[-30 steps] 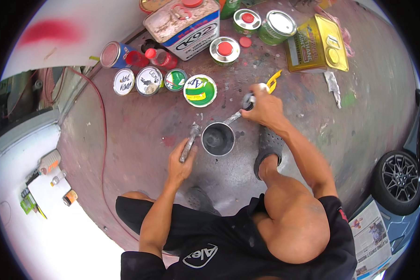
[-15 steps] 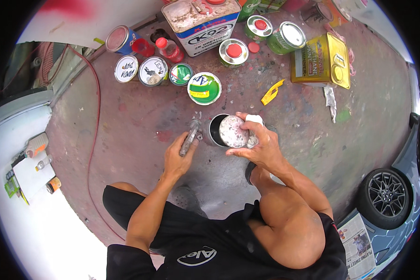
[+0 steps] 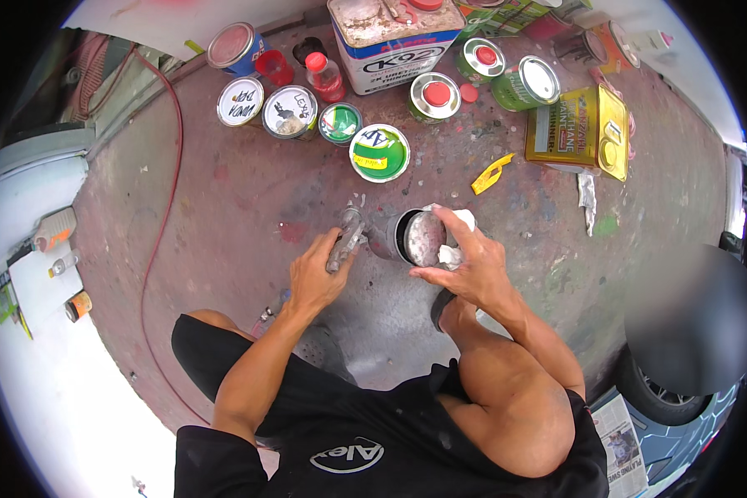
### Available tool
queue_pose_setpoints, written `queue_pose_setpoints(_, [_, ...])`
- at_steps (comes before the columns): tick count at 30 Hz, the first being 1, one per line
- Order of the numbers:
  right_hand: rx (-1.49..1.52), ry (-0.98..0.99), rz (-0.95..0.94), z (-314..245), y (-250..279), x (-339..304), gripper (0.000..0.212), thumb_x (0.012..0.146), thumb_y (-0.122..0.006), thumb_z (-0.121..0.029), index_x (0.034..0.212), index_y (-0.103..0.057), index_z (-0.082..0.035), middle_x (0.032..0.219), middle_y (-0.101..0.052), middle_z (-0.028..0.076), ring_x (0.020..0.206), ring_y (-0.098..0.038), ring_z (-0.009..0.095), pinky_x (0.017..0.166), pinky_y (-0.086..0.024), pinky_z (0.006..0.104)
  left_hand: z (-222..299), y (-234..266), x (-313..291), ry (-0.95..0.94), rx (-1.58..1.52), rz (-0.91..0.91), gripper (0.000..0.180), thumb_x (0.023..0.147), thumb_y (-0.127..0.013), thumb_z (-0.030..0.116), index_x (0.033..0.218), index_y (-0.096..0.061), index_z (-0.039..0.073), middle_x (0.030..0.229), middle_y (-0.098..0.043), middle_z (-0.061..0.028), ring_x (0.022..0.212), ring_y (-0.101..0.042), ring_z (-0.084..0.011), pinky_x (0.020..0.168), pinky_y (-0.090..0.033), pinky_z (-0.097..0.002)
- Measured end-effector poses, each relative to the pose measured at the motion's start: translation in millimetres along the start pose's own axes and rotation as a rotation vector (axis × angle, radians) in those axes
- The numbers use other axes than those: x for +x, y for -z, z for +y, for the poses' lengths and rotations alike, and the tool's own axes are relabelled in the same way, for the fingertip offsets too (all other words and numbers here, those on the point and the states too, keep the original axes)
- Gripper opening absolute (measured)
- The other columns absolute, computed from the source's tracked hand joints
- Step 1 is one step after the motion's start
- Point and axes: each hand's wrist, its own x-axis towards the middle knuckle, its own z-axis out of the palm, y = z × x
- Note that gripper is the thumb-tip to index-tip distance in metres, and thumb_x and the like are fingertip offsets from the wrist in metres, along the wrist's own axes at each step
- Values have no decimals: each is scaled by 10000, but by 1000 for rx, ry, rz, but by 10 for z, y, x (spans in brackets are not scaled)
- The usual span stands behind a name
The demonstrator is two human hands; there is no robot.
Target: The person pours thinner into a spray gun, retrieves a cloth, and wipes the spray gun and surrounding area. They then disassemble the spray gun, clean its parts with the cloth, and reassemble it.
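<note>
In my left hand [image 3: 318,270] is a grey metal tool with paint stains, which looks like a spray gun [image 3: 350,236]; my fingers are closed round its handle. Right beside it a grey cup [image 3: 384,236] with a dark inside faces up; its join to the gun cannot be made out. My right hand [image 3: 477,261] grips a round, paint-spotted lid [image 3: 426,238] between thumb and fingers, partly over the cup's mouth. Crumpled white paper or cloth [image 3: 451,256] is caught between these fingers, with another white patch at the fingertips.
Beyond my hands stand a green-topped can [image 3: 379,153], several other paint cans, a large thinner tin [image 3: 397,58], a red-capped bottle [image 3: 324,79] and a yellow tin [image 3: 579,133]. A yellow opener-like tool [image 3: 492,174] lies nearer. Along the left runs a red hose [image 3: 168,191]. A car wheel [image 3: 664,397] is at right, partly blurred over.
The lid has tilted and shows a greyer face, still at the cup's mouth. Both hands keep their hold. The view has shifted a little, and a blurred patch now covers the wheel.
</note>
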Motion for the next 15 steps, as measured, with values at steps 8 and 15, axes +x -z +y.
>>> queue_pose_setpoints(8, [-256, 12, -45, -98, 36, 1, 1029, 655, -942, -688, 1530, -661, -224, 1186, -812, 114, 965, -796, 306, 792, -651, 413, -6, 44, -32, -8, 103, -67, 437, 1003, -795, 297, 1366, -679, 84, 1165, -766, -169, 962, -770, -412, 762, -591, -472])
queue_pose_setpoints(15, [-399, 295, 133, -60, -70, 23, 1069, 706, -887, -737, 1552, -636, -134, 1125, -802, 124, 788, -780, 260, 623, -613, 354, -34, 53, -53, -89, 63, 2, 468, 980, -823, 248, 1374, -679, 41, 1167, -773, -172, 963, -779, -406, 774, -603, -454])
